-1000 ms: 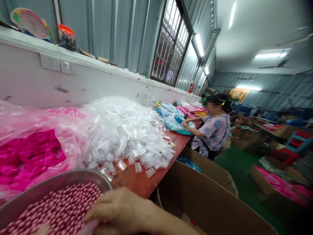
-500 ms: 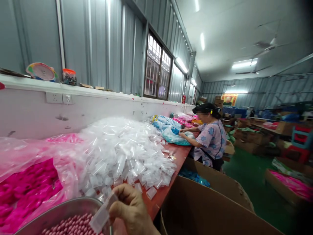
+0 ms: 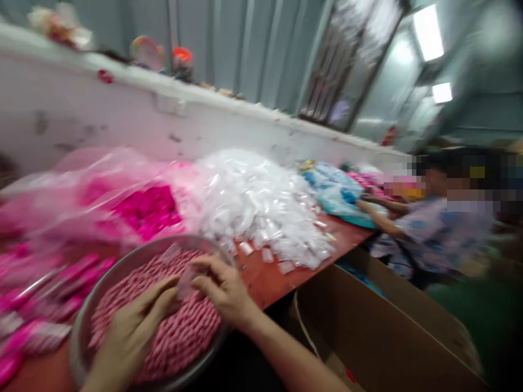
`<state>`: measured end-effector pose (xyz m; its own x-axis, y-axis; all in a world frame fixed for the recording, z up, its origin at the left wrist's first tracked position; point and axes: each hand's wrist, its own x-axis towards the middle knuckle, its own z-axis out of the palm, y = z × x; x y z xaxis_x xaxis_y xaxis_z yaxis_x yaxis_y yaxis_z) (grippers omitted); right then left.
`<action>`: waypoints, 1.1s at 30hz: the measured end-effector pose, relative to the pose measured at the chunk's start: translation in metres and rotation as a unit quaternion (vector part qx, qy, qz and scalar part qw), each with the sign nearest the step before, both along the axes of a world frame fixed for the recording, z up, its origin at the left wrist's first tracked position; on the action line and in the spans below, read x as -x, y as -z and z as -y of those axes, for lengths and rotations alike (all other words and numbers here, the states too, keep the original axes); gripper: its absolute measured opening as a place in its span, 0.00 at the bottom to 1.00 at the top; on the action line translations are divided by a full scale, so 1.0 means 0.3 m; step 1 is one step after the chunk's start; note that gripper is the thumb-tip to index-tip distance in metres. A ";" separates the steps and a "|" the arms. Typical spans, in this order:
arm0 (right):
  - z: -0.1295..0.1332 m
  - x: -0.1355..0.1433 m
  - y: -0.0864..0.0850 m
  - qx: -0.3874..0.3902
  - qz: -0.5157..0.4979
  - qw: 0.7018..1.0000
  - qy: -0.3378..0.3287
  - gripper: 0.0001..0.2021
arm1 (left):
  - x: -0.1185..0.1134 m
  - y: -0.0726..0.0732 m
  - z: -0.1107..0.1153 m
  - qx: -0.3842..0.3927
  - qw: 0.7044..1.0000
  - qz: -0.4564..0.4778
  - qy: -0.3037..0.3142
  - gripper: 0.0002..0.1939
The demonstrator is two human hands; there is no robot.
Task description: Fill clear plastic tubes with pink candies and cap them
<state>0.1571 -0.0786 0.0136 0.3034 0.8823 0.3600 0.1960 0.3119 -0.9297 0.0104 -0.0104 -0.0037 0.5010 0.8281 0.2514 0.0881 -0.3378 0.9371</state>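
metal bowl [image 3: 77, 332] filled with small pink beads [image 3: 188, 332] sits at the near edge of the reddish counter [image 3: 269, 291]. over it, the left hand [image 3: 137, 321] reaches in from the lower left and the right hand [image 3: 223, 288] from the right, their fingertips close together. between them, above the beads, is a small clear plastic piece [image 3: 187, 283] – the right grip pinches it between thumb and fingers, and the left grip has hold of its other side by the fingertips. motion blur hides exactly where each finger touches. a second clear piece [image 3: 170, 252] lies on the beads at the far side of the bowl, inside the rim.

behind the bowl, a translucent pink bag [image 3: 102, 163] lies open around bright magenta pieces [image 3: 149, 212]. just to its right is a large heap of clear pieces [image 3: 261, 207], with a few loose ones on the counter in front. at the lower left, beside the bowl, lie more magenta items [image 3: 61, 288] – too smeared to make out.

farther along the counter, a co-worker [image 3: 441, 234] in a patterned top has their hands at a blue bag [image 3: 327, 188]. a cardboard box [image 3: 368, 326] stands by the counter's right side. on the ledge above sits a jar with an orange lid [image 3: 182, 55].
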 end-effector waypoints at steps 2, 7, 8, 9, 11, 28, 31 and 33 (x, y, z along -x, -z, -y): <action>-0.023 0.023 0.008 -0.015 -0.034 0.999 -0.014 0.18 | 0.017 -0.005 0.037 0.082 0.996 0.036 0.027 0.19; -0.113 0.063 0.045 0.036 -0.065 0.993 -0.090 0.14 | 0.039 -0.011 -0.013 0.083 0.990 0.114 -0.020 0.13; -0.128 0.058 0.050 0.042 -0.022 0.995 -0.093 0.14 | 0.057 -0.002 -0.033 0.035 0.995 0.090 -0.032 0.12; -0.144 0.047 0.054 0.051 0.045 0.993 -0.094 0.13 | 0.078 0.011 -0.052 0.002 0.996 0.072 -0.053 0.11; -0.177 0.020 0.059 0.075 0.245 0.961 -0.102 0.11 | 0.121 0.045 -0.086 -0.032 0.992 0.052 -0.106 0.11; -0.310 0.061 0.165 0.312 0.076 0.899 -0.299 0.11 | 0.168 0.109 -0.122 -0.049 0.974 0.095 -0.201 0.15; -0.287 0.039 0.132 0.304 0.013 0.913 -0.271 0.12 | 0.175 0.100 -0.120 -0.020 0.981 0.083 -0.176 0.15; -0.276 0.033 0.124 0.285 -0.004 0.923 -0.257 0.11 | 0.173 0.091 -0.112 -0.005 0.988 0.056 -0.145 0.14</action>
